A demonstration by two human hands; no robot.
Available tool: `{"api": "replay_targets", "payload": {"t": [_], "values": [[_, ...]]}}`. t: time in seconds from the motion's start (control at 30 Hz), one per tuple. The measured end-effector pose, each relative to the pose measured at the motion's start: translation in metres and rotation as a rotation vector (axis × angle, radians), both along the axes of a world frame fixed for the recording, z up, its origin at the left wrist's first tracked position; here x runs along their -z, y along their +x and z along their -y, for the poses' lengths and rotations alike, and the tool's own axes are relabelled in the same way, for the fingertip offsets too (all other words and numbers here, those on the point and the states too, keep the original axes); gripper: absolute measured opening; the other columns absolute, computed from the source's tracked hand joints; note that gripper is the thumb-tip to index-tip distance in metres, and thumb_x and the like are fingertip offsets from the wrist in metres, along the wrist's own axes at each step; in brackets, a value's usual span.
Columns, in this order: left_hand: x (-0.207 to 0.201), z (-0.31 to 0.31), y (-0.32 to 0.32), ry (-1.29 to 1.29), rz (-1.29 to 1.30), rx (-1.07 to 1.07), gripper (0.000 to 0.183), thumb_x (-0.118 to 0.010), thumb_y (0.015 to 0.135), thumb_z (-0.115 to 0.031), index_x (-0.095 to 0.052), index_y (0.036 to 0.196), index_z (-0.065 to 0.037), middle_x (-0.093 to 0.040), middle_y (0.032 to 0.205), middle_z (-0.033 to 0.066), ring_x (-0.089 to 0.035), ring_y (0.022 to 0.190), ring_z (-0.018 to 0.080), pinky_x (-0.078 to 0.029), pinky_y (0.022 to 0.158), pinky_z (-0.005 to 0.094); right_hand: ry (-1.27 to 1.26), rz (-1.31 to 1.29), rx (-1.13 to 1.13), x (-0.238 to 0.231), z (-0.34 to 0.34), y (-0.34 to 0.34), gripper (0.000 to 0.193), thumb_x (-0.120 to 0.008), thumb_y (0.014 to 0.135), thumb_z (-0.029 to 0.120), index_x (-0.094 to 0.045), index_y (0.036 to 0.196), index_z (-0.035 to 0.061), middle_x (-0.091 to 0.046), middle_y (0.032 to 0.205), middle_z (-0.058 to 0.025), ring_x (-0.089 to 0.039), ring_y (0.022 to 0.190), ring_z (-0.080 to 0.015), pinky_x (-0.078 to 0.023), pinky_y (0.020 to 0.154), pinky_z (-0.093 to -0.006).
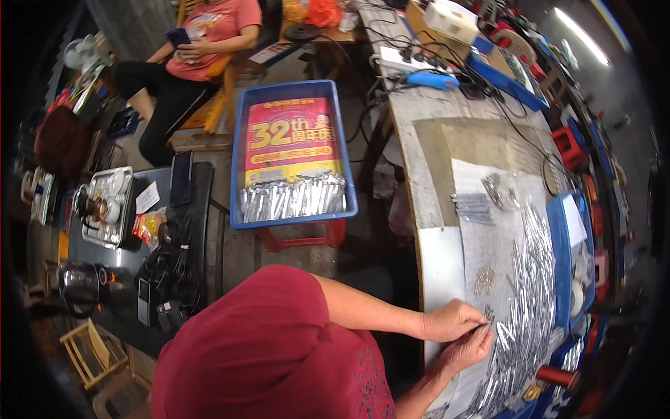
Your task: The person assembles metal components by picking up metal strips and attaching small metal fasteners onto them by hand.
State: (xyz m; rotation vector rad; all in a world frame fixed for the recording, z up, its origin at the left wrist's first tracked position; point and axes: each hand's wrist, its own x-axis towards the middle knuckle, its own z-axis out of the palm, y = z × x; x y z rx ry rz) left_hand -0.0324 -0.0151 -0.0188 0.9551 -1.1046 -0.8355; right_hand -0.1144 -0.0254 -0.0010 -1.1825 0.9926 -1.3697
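Over the workbench's near right part, my left hand (453,320) and my right hand (466,350) meet with fingertips pinched together. Whatever is between the fingers is too small and covered to make out. Just beyond them spreads a long pile of thin silvery metal pieces (523,300) on pale paper (457,181). A small heap of brass-coloured parts (484,279) lies above my left hand, with a few tiny dark parts (488,313) by the fingertips. Farther up are a row of silvery rods (473,208) and a clear plastic bag (504,190) of small parts.
A blue tray (293,221) holding a printed sheet and silvery strips stands on a red stool (301,241). Blue bins (562,241) line the bench's right side; cables and a power strip (412,61) lie at its far end. A seated person (216,49) holds a phone.
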Motion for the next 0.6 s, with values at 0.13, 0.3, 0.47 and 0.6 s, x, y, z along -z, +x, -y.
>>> {"api": "replay_targets", "payload": {"t": [0.13,0.3,0.47,0.6], "values": [[-0.007,-0.003,0.003,0.029,-0.075,0.007,0.015,-0.052,0.077,-0.001,-0.061,0.087,0.001,-0.062,0.077,0.0150,-0.062,0.072,0.0235,-0.049,0.063,0.0289,0.013,-0.030,-0.099,0.010,0.012,-0.015,0.021,-0.043,0.090,0.017,-0.047,0.081,-0.0009,-0.049,0.074,-0.0046,-0.048,0.067,-0.0098,-0.040,0.058,-0.0218],[-0.007,-0.002,0.006,0.042,-0.127,0.011,0.016,-0.051,0.076,0.001,-0.061,0.088,0.002,-0.062,0.076,0.0151,-0.063,0.070,0.0229,-0.050,0.062,0.0290,0.002,-0.093,-0.069,0.010,0.015,-0.012,0.020,-0.045,0.090,0.018,-0.047,0.082,-0.0003,-0.051,0.075,-0.0050,-0.049,0.067,-0.0101,-0.040,0.057,-0.0217],[-0.001,0.002,0.001,0.031,-0.132,0.032,0.016,-0.050,0.076,0.001,-0.062,0.088,0.001,-0.062,0.076,0.0148,-0.063,0.070,0.0223,-0.050,0.062,0.0290,-0.003,-0.052,-0.002,0.009,0.014,-0.010,0.023,-0.046,0.089,0.022,-0.051,0.084,-0.0005,-0.051,0.073,-0.0036,-0.049,0.065,-0.0085,-0.040,0.054,-0.0196],[0.000,0.004,0.002,0.067,-0.146,0.068,0.016,-0.051,0.077,-0.001,-0.062,0.088,0.001,-0.062,0.078,0.0153,-0.062,0.072,0.0233,-0.049,0.064,0.0296,-0.014,-0.027,-0.046,0.006,0.013,-0.008,0.023,-0.047,0.089,0.022,-0.051,0.086,-0.0009,-0.053,0.076,-0.0051,-0.050,0.067,-0.0090,-0.041,0.056,-0.0202]]}}
